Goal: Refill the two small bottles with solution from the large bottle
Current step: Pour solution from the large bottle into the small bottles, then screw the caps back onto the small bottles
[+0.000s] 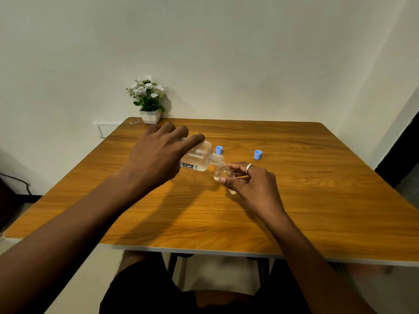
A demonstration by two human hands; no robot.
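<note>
Large bottle (197,158) sideways in left hand (156,159)

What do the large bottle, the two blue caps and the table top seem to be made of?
Large bottle: probably clear plastic, glossy; the walls are see-through.
Blue caps: likely plastic, matte, evenly coloured.
Table top: wood-grain pattern, smooth sheen; solid wood or laminate, cannot tell.
</note>
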